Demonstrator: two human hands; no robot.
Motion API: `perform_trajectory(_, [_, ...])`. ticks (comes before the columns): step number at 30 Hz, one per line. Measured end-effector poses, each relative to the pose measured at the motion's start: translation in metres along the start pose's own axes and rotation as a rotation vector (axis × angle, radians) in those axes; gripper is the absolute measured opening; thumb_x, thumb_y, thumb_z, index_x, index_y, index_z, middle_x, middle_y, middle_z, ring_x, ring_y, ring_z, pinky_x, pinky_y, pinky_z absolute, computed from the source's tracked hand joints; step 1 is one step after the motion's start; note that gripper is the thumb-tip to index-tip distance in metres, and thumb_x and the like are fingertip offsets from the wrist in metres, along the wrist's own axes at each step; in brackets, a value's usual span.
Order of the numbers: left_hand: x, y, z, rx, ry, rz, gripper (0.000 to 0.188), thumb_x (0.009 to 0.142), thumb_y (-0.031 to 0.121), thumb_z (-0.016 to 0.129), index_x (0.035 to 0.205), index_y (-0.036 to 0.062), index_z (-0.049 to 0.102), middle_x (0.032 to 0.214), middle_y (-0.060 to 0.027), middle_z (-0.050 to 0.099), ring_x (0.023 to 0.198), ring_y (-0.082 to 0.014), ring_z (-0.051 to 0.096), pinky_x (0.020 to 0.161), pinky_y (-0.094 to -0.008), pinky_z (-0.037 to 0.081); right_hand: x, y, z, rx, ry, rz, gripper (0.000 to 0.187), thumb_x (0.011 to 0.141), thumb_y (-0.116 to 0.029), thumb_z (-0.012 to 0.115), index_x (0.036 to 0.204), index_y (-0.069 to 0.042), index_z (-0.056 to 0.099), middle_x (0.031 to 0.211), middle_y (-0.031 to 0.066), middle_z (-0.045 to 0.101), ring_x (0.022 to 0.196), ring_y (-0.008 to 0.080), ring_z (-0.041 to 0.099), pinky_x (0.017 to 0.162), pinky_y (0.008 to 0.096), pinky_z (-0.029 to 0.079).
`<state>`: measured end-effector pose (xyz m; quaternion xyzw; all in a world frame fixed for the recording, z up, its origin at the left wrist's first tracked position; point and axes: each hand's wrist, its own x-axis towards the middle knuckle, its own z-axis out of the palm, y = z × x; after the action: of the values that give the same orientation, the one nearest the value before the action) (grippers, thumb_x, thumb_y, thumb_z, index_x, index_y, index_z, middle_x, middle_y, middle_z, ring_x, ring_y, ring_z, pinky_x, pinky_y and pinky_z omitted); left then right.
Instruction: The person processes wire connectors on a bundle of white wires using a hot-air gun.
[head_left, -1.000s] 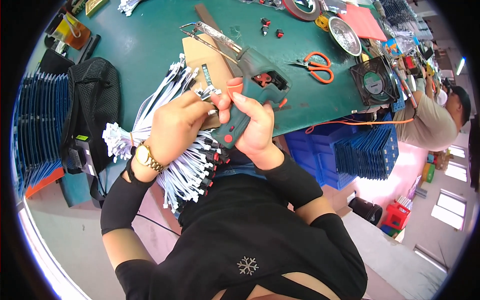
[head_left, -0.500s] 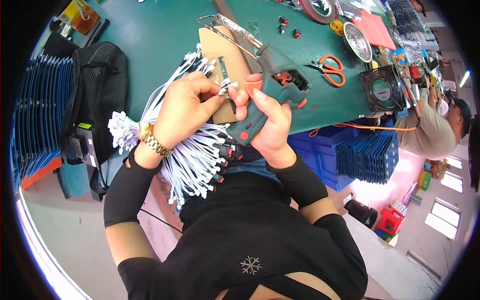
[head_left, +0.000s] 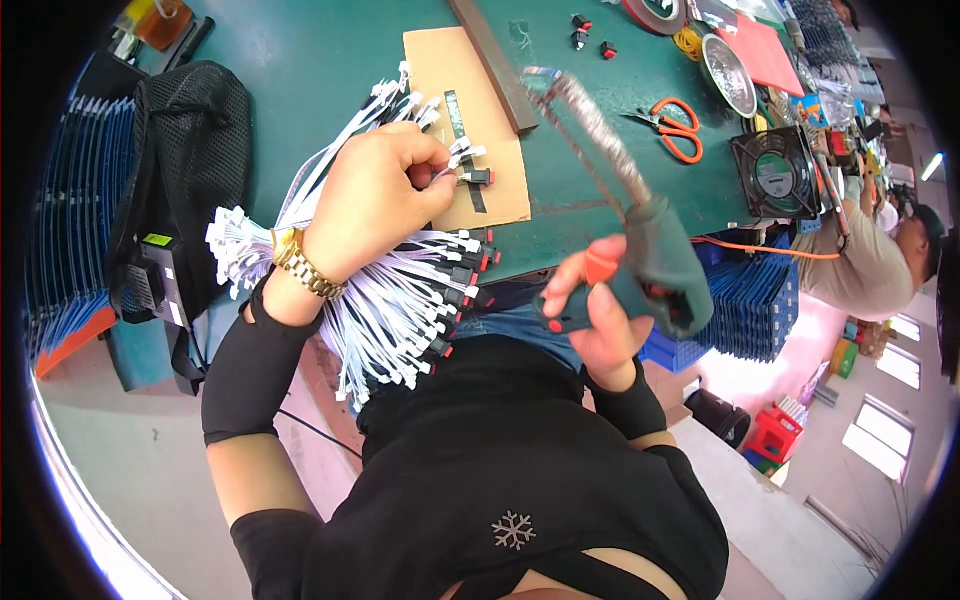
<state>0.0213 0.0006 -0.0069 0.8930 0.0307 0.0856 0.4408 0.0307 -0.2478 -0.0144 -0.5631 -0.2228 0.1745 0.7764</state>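
My left hand (head_left: pixel 385 190) is closed in a pinch on a thin white wire lead (head_left: pixel 448 172) over a brown cardboard sheet (head_left: pixel 500 165). Beside the fingertips lies a small black switch (head_left: pixel 484 177), by a dark strip on the cardboard; whether wire and switch are joined I cannot tell. My right hand (head_left: pixel 605 325) grips a dark green soldering gun (head_left: pixel 655 260) with an orange trigger, its metal tip raised up and left, apart from the wire. Under my left wrist spreads a big bundle of white wires (head_left: pixel 385 320), many ending in black-and-red switches.
A dark bar (head_left: pixel 495 65) crosses the cardboard's far edge. Orange-handled scissors (head_left: pixel 675 130), a metal dish (head_left: pixel 728 75), a black fan (head_left: pixel 775 172) and loose switches (head_left: pixel 581 38) lie on the green table (head_left: pixel 320 50). A black mesh bag (head_left: pixel 195 160) stands left. Another person sits far right.
My right hand has drawn the soldering gun right and toward me, away from the left fingers, uncovering the cardboard and the switch. My left hand stays nearly in place, still pinching.
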Motion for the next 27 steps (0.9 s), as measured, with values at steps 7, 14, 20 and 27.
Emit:
perform_trajectory(7, [0.0, 0.0, -0.001, -0.013, 0.006, 0.013, 0.011, 0.073, 0.005, 0.068, 0.078, -0.0021, 0.062, 0.066, -0.0036, 0.052, 0.053, -0.0105, 0.048, 0.05, -0.0238, 0.04, -0.044, -0.006, -0.025, -0.746, -0.076, 0.115, 0.021, 0.083, -0.007, 0.058, 0.103, 0.001, 0.056, 0.081, 0.0095, 0.061, 0.065, 0.0131, 0.057, 0.06, 0.026, 0.047])
perform_trajectory(14, [-0.001, 0.001, -0.001, -0.021, -0.002, 0.004, 0.01, 0.073, 0.004, 0.068, 0.078, -0.0026, 0.062, 0.066, -0.0041, 0.052, 0.054, -0.0109, 0.049, 0.05, -0.0233, 0.04, -0.051, -0.011, -0.022, -0.97, -0.098, 0.147, 0.014, 0.078, 0.002, 0.058, 0.091, 0.001, 0.062, 0.078, 0.0069, 0.062, 0.064, 0.0125, 0.06, 0.059, 0.0252, 0.048])
perform_trajectory(20, [-0.001, -0.001, 0.0, -0.023, 0.002, 0.019, 0.009, 0.073, 0.003, 0.067, 0.078, -0.0028, 0.062, 0.066, -0.005, 0.052, 0.054, -0.0119, 0.051, 0.05, -0.0237, 0.041, -0.045, -0.005, -0.019, -1.027, -0.163, -0.056, 0.015, 0.078, 0.001, 0.061, 0.093, 0.001, 0.063, 0.078, 0.0075, 0.063, 0.063, 0.0141, 0.061, 0.059, 0.0256, 0.049])
perform_trajectory(27, [-0.002, 0.001, 0.0, 0.0, 0.02, 0.046, 0.01, 0.072, 0.004, 0.067, 0.078, -0.0021, 0.062, 0.065, -0.0063, 0.053, 0.053, -0.0148, 0.051, 0.05, -0.0256, 0.041, -0.048, -0.004, -0.016, -1.001, -0.141, 0.072, 0.015, 0.08, 0.002, 0.059, 0.095, 0.002, 0.061, 0.081, 0.0078, 0.063, 0.065, 0.0126, 0.061, 0.06, 0.0248, 0.049])
